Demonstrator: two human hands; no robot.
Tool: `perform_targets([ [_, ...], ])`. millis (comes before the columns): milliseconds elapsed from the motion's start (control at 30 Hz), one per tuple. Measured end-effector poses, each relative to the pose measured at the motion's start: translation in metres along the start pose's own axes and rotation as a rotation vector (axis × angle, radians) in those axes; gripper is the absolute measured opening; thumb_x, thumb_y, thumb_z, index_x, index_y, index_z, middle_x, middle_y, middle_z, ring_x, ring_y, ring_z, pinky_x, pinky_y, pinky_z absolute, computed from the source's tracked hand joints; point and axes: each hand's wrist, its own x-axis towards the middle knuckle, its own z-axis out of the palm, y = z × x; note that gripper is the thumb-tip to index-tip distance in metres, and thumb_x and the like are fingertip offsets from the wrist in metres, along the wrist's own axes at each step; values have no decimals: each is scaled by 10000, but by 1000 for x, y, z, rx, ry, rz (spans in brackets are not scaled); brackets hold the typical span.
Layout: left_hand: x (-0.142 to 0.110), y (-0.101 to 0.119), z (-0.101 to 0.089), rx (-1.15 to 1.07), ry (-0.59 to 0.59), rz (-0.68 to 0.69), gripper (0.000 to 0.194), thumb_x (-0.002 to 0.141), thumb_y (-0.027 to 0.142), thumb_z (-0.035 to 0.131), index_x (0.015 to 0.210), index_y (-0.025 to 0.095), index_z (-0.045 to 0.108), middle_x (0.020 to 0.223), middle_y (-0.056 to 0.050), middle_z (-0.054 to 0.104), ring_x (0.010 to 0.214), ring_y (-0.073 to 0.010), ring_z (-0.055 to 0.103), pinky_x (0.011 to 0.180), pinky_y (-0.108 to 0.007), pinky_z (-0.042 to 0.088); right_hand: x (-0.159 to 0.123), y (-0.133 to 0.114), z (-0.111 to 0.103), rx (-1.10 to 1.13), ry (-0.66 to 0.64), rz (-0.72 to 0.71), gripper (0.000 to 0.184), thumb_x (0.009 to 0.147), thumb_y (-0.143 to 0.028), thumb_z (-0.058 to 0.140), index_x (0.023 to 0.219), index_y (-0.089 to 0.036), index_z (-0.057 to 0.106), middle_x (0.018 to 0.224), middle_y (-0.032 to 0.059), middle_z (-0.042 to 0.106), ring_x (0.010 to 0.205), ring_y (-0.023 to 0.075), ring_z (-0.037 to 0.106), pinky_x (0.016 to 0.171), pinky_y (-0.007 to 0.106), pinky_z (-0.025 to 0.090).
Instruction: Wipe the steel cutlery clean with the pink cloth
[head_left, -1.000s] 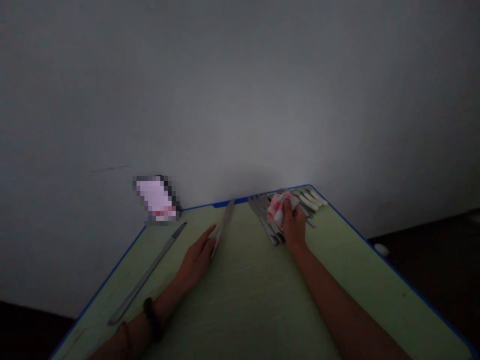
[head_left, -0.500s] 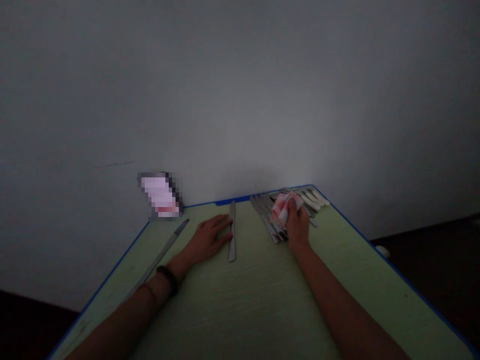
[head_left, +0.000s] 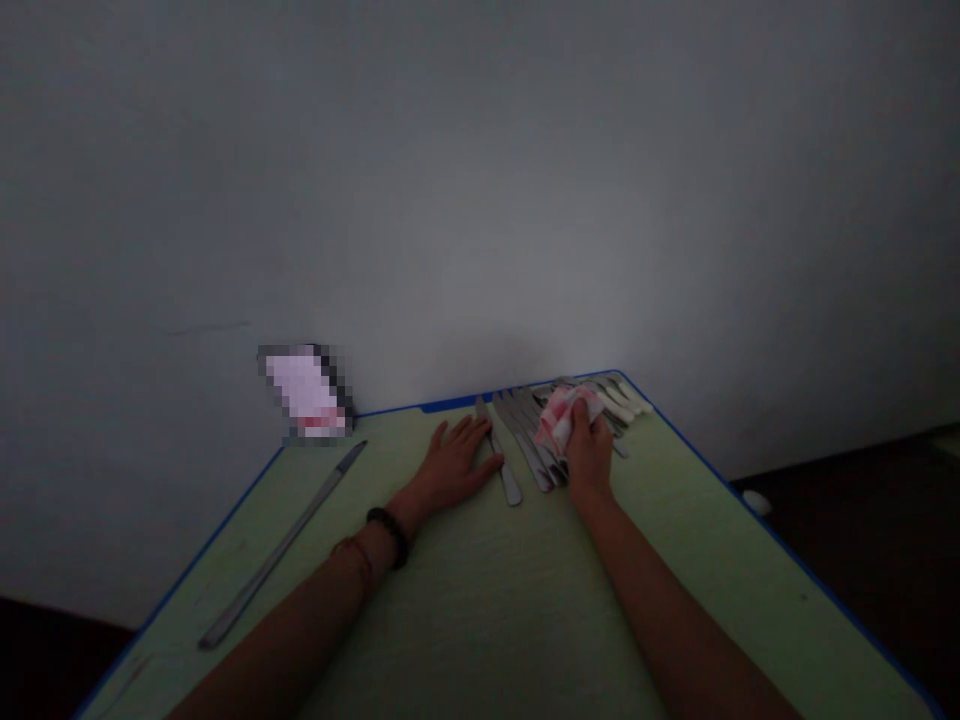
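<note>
My left hand [head_left: 455,463] lies with fingers spread, thumb and fingertips touching a table knife [head_left: 509,482] on the green table. My right hand [head_left: 591,450] is closed on a crumpled pink-and-white cloth [head_left: 564,415], held over the cutlery. Beside the touched knife, several more table knives [head_left: 523,437] lie side by side, partly covered by the cloth and my right hand. Further right are pieces with white handles [head_left: 628,400], their kind too dim to tell. At the left lies a long metal knife [head_left: 289,540], apart from both hands.
The green tabletop [head_left: 465,620] has a blue edge and stands against a grey wall [head_left: 480,200]. A blurred-out, phone-like object [head_left: 307,390] leans on the wall at the back left corner. Beyond the right edge, a small white object [head_left: 757,502] shows low down.
My left hand has moved right, and the knife it touches now lies tilted, close to the row of knives. My right hand still holds the cloth in about the same place.
</note>
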Motion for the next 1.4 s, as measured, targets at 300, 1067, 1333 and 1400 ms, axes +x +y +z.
perform_targets([
  [300,13,16,0,-63,-8,4,699,899,628,326,1432,176,356,1515,-109,334,1391,-285,289,1135,-460,182,-4,-3,-2,-9,6,41,557,813,-573,449,989,-88,659,904,114,681,755,188,587,642,279,426],
  [1067,-47,9,-6,-31,17,68,522,960,443,295,1394,171,397,1482,-111,384,1373,-239,320,1154,-434,185,-18,5,3,97,-178,75,514,793,-587,487,982,-136,646,891,67,673,765,159,601,674,272,467],
  [1333,-148,-62,-48,412,135,-429,629,910,551,284,1362,132,409,1351,-180,464,1233,-371,432,1013,-550,345,-65,1,33,94,-396,69,348,812,-451,529,969,-166,653,880,52,676,763,156,594,681,267,472],
  [1400,-150,-72,-54,414,46,-525,628,911,553,266,1280,96,489,1205,-208,547,1111,-371,516,877,-521,452,-68,1,40,21,-396,25,333,824,-443,516,958,-171,656,861,54,680,743,160,596,660,267,466],
])
